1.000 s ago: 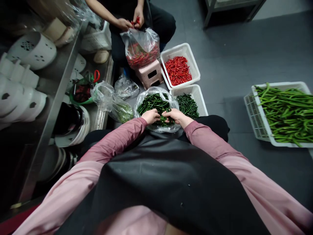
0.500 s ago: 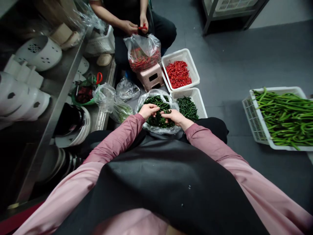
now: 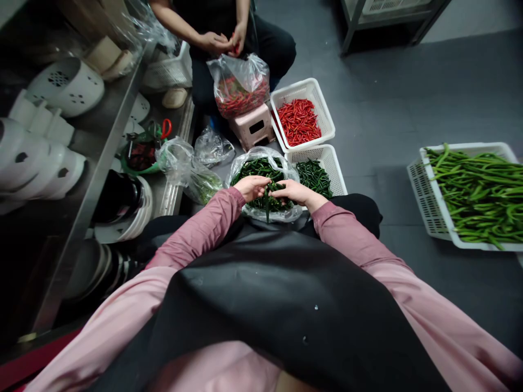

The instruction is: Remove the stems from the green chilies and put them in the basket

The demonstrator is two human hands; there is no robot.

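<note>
My left hand (image 3: 252, 188) is closed in a pinch over a clear plastic bag (image 3: 237, 163) filled with green chilies (image 3: 259, 167). Facing it, my right hand (image 3: 296, 193) has its fingers closed around green chilies. One dark green chili (image 3: 267, 204) hangs downward between the two hands, its top by the left fingertips. Just right of the bag, a white basket (image 3: 337, 170) holds more green chilies (image 3: 314, 178). Behind that, another white basket (image 3: 326, 114) contains red chilies (image 3: 299, 122).
Across from me a person's hands (image 3: 229, 43) work over a bag of red chilies (image 3: 241, 98) on a pink stool (image 3: 255, 128). A basket of long green peppers (image 3: 482, 196) stands right. Metal shelving (image 3: 102, 141) with white dishes (image 3: 67, 87) runs along the left.
A green chili now hangs down between my hands, which were lower in detail before among the chilies. The other person's hands have come closer together.
</note>
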